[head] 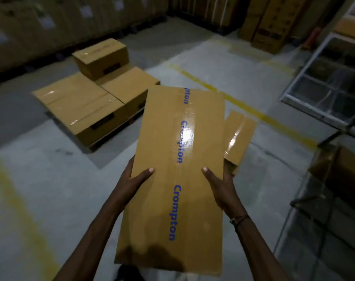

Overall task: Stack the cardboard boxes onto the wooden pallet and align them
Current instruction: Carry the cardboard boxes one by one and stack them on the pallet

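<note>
We are in the carrying step. Both hands hold a long cardboard box [176, 159] sealed with clear tape printed "Crompton", lifted in the centre of the frame above the concrete floor [51, 189]. Our left hand [135, 179] grips its left long edge, thumb laid flat on the top face and fingers wrapped out of sight beneath; our right hand [218, 183] does the same on the right edge.

The wooden pallet [109, 136] lies in the left middle of the frame, well apart from the carried box, with two large boxes [81, 104] side by side on it and a smaller box [101, 57] on top towards the far end. Another box [239, 138] rests on the floor just right of the one we carry, partly hidden behind it.

Next, we judge, the box has to travel up and left to the pallet, be turned to match the stacked boxes' edges, set down flat and nudged flush.
</note>
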Tool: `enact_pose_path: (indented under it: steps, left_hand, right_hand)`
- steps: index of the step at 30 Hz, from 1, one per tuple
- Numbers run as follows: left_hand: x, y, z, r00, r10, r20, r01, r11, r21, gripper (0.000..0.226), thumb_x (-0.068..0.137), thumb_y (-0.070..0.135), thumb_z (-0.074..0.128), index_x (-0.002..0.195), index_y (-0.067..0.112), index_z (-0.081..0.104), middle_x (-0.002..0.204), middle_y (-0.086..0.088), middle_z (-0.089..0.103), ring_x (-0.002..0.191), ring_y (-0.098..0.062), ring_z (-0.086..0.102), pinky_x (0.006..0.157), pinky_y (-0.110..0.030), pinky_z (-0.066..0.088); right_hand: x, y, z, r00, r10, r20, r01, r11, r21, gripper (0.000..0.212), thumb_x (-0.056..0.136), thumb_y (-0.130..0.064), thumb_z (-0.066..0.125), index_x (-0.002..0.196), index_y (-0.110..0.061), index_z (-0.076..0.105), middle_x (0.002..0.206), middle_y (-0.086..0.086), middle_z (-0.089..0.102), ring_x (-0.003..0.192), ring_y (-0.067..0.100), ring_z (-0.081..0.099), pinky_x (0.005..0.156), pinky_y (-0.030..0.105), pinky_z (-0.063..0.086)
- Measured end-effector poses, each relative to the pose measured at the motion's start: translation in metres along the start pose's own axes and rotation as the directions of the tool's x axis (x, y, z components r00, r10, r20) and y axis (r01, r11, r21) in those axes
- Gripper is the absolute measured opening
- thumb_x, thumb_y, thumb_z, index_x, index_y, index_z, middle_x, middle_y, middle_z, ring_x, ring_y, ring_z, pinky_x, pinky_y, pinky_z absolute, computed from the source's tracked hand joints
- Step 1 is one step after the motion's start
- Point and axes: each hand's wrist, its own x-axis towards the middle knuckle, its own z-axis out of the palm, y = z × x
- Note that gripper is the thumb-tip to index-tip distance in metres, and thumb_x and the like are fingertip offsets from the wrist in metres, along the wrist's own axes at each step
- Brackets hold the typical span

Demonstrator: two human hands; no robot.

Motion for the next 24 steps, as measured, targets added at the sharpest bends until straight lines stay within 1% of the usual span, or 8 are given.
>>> enact_pose_path:
  steps: [2, 4, 7, 8, 9, 13, 16, 24]
  left_hand:
    - [-0.019, 0.000, -0.037, 0.998, 0.005, -0.067, -0.008, 0.999, -0.035, 0.079, 0.083, 0.059, 0.082, 0.151, 0.052, 0.042, 0.137, 0.015, 0.066, 0.114, -0.012, 0.071, 0.094, -0.047, 0.061]
    - [-0.036, -0.002, -0.074, 0.989, -0.003, -0.145, -0.009, 0.997, -0.079, 0.079, 0.084, 0.058, 0.082, 0.152, 0.050, 0.042, 0.137, 0.014, 0.065, 0.115, -0.013, 0.071, 0.095, -0.048, 0.061]
    - [-0.058, -0.010, -0.130, 0.969, -0.013, -0.248, -0.024, 0.989, -0.144, 0.075, 0.085, 0.054, 0.082, 0.150, 0.048, 0.045, 0.137, 0.012, 0.066, 0.116, -0.014, 0.071, 0.096, -0.049, 0.060]
    - [-0.064, -0.013, -0.151, 0.961, -0.016, -0.276, -0.029, 0.987, -0.160, 0.075, 0.085, 0.054, 0.082, 0.150, 0.048, 0.045, 0.138, 0.011, 0.065, 0.117, -0.015, 0.071, 0.097, -0.050, 0.060]
    - [-0.070, -0.016, -0.172, 0.952, -0.022, -0.304, -0.033, 0.984, -0.175, 0.075, 0.085, 0.053, 0.082, 0.150, 0.047, 0.045, 0.138, 0.011, 0.065, 0.118, -0.016, 0.070, 0.098, -0.050, 0.059]
    - [-0.089, -0.027, -0.255, 0.906, -0.038, -0.421, -0.058, 0.975, -0.213, 0.075, 0.086, 0.051, 0.081, 0.151, 0.045, 0.045, 0.139, 0.010, 0.065, 0.118, -0.015, 0.070, 0.098, -0.048, 0.060]
    - [-0.100, -0.035, -0.316, 0.874, -0.041, -0.483, -0.074, 0.974, -0.216, 0.076, 0.086, 0.053, 0.082, 0.151, 0.046, 0.044, 0.139, 0.011, 0.065, 0.119, -0.014, 0.070, 0.098, -0.047, 0.060]
    - [-0.100, -0.039, -0.445, 0.776, -0.067, -0.627, -0.109, 0.965, -0.239, 0.078, 0.085, 0.060, 0.080, 0.151, 0.053, 0.039, 0.140, 0.016, 0.062, 0.121, -0.013, 0.068, 0.098, -0.048, 0.060]
  right_hand:
    - [0.003, -0.008, 0.035, 0.997, -0.024, 0.076, 0.025, 1.000, -0.008, 0.072, 0.089, -0.050, 0.083, 0.152, -0.045, 0.048, 0.146, -0.013, 0.063, 0.136, 0.015, 0.060, 0.116, 0.055, 0.047]
    - [0.007, -0.016, 0.075, 0.987, -0.038, 0.159, 0.042, 0.999, -0.022, 0.079, 0.087, -0.049, 0.086, 0.154, -0.050, 0.044, 0.147, -0.015, 0.062, 0.137, 0.015, 0.059, 0.115, 0.053, 0.047]
    - [0.006, -0.031, 0.144, 0.973, -0.030, 0.230, 0.046, 0.997, -0.065, 0.061, 0.093, -0.035, 0.081, 0.132, -0.066, 0.046, 0.127, -0.034, 0.064, 0.120, -0.010, 0.062, 0.102, 0.026, 0.053]
    - [0.004, -0.038, 0.169, 0.964, -0.040, 0.261, 0.064, 0.994, -0.086, 0.057, 0.095, -0.031, 0.079, 0.128, -0.065, 0.046, 0.123, -0.035, 0.062, 0.112, -0.016, 0.063, 0.094, 0.018, 0.053]
    - [0.004, -0.041, 0.193, 0.955, -0.039, 0.295, 0.072, 0.992, -0.101, 0.055, 0.096, -0.030, 0.077, 0.128, -0.062, 0.047, 0.123, -0.032, 0.061, 0.108, -0.017, 0.063, 0.090, 0.015, 0.054]
    - [0.006, -0.049, 0.291, 0.907, -0.033, 0.420, 0.120, 0.976, -0.182, 0.061, 0.095, -0.040, 0.078, 0.149, -0.040, 0.049, 0.136, -0.014, 0.067, 0.122, 0.007, 0.066, 0.108, 0.043, 0.054]
    - [0.014, -0.041, 0.362, 0.866, -0.003, 0.500, 0.119, 0.973, -0.199, 0.076, 0.087, -0.054, 0.084, 0.152, -0.043, 0.047, 0.141, -0.005, 0.067, 0.128, 0.019, 0.066, 0.106, 0.056, 0.055]
    - [0.049, -0.049, 0.525, 0.761, 0.045, 0.647, 0.132, 0.966, -0.222, 0.087, 0.074, -0.067, 0.082, 0.150, -0.042, 0.047, 0.137, -0.008, 0.068, 0.121, 0.016, 0.069, 0.102, 0.053, 0.059]
